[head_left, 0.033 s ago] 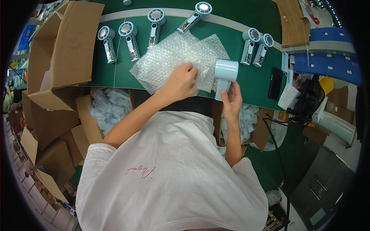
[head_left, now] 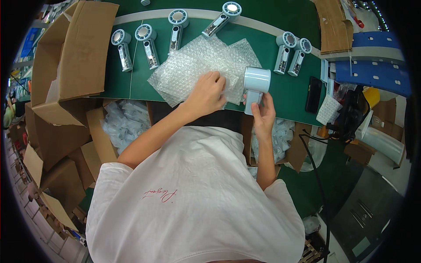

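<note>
Light-blue handheld fan (head_left: 257,81) is sitting in the right hand (head_left: 264,119), beside bubble wrap sheets (head_left: 186,72)

Almost nothing is changing from the preceding frame: both hands are keeping nearly the same places, with at most a slight shift in the left hand's (head_left: 209,92) fingers, so the handling is apparently pausing at one stage. The right hand is gripping the fan by its handle, the thumb pressing one side and a fingertip showing past the other. The fan is standing out over the near edge of the green table (head_left: 294,94), its drum-shaped head pointing away from the person. The left hand is resting on the overlapping sheets with fingers curling inward; whether it is pinching the film, one cannot tell.

Below the table edge, the left cardboard box (head_left: 99,136) is holding a heap of clear plastic bags (head_left: 127,125), and the right cardboard box (head_left: 302,151) is holding pale, plastic-wrapped pieces (head_left: 280,136). At the upper left, a large open carton (head_left: 85,52) is standing by the table, its inside mostly hiding from view. Beyond the sheets, four more fans (head_left: 150,52) are lying on the left and middle, and two others (head_left: 283,58) on the right.
</note>
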`<state>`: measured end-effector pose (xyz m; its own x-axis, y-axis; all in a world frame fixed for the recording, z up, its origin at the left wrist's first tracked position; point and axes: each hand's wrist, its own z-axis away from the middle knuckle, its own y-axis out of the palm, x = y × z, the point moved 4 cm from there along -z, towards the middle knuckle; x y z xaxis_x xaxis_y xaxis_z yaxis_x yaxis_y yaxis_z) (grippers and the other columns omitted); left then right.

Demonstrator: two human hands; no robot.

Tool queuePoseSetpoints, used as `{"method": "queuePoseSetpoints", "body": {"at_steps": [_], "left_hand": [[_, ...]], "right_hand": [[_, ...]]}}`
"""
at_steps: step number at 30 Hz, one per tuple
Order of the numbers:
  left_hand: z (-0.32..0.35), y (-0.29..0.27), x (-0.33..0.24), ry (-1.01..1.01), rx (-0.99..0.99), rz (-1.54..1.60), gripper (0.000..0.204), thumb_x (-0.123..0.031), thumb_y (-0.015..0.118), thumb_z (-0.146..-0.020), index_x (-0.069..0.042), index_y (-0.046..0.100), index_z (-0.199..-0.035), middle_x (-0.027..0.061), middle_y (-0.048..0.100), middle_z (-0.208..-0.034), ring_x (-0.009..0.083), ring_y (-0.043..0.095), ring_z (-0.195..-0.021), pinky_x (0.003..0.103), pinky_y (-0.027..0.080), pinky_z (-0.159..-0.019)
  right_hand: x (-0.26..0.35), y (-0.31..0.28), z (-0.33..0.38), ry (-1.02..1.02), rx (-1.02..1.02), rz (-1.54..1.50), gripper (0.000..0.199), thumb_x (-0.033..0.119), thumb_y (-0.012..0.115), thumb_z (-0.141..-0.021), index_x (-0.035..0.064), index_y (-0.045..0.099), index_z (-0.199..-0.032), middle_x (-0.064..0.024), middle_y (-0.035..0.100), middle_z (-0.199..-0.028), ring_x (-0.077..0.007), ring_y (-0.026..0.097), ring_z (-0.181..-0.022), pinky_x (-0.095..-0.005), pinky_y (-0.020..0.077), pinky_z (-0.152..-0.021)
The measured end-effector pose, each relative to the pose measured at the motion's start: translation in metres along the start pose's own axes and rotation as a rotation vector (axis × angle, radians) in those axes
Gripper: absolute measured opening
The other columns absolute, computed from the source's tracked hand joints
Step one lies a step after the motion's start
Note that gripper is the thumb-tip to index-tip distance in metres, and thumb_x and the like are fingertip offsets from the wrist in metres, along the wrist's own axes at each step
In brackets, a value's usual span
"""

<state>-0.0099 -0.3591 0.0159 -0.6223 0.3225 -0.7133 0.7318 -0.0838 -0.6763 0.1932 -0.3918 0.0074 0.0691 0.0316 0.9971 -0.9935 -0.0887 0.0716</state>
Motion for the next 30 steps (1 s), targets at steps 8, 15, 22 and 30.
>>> {"method": "queuePoseSetpoints", "body": {"at_steps": [8, 15, 22, 30], "left_hand": [[-0.002, -0.007, 0.009, -0.017, 0.019, 0.202, 0.007, -0.004, 0.063, -0.084, 0.002, 0.065, -0.085, 0.0104, 0.060, -0.079, 0.0220, 0.052, -0.064, 0.032, 0.043, -0.061], [-0.003, -0.013, 0.031, -0.321, -0.022, 0.509, 0.018, -0.008, 0.061, -0.087, 0.003, 0.060, -0.073, 0.0108, 0.058, -0.070, 0.0248, 0.049, -0.059, 0.033, 0.042, -0.059], [-0.028, -0.025, -0.018, -0.191, -0.082, 0.295, 0.013, -0.006, 0.062, -0.087, 0.001, 0.061, -0.076, 0.0081, 0.057, -0.072, 0.0223, 0.049, -0.060, 0.032, 0.042, -0.058], [-0.080, -0.038, -0.097, 0.343, -0.184, -0.161, 0.010, -0.006, 0.068, -0.084, -0.005, 0.059, -0.081, 0.0042, 0.052, -0.077, 0.0193, 0.049, -0.068, 0.031, 0.043, -0.059]], "right_hand": [[-0.009, 0.000, 0.007, -0.109, 0.035, 0.322, 0.051, -0.005, 0.060, -0.089, 0.0003, 0.051, -0.139, -0.0134, 0.059, -0.131, -0.0254, 0.061, -0.108, -0.0364, 0.0487, -0.093], [0.004, 0.003, -0.006, -0.422, 0.206, 0.731, 0.052, -0.002, 0.066, -0.084, 0.0040, 0.058, -0.135, -0.0075, 0.062, -0.128, -0.0242, 0.060, -0.098, -0.0322, 0.0465, -0.089], [0.061, 0.016, -0.010, -0.390, 0.309, 1.103, 0.052, 0.002, 0.069, -0.082, 0.0082, 0.061, -0.133, -0.0040, 0.064, -0.123, -0.0225, 0.058, -0.088, -0.0318, 0.0458, -0.082], [0.136, 0.014, -0.024, -0.403, 0.305, 1.330, 0.050, 0.006, 0.067, -0.085, 0.0080, 0.059, -0.134, -0.0045, 0.065, -0.119, -0.0214, 0.058, -0.084, -0.0317, 0.0455, -0.076]]}}
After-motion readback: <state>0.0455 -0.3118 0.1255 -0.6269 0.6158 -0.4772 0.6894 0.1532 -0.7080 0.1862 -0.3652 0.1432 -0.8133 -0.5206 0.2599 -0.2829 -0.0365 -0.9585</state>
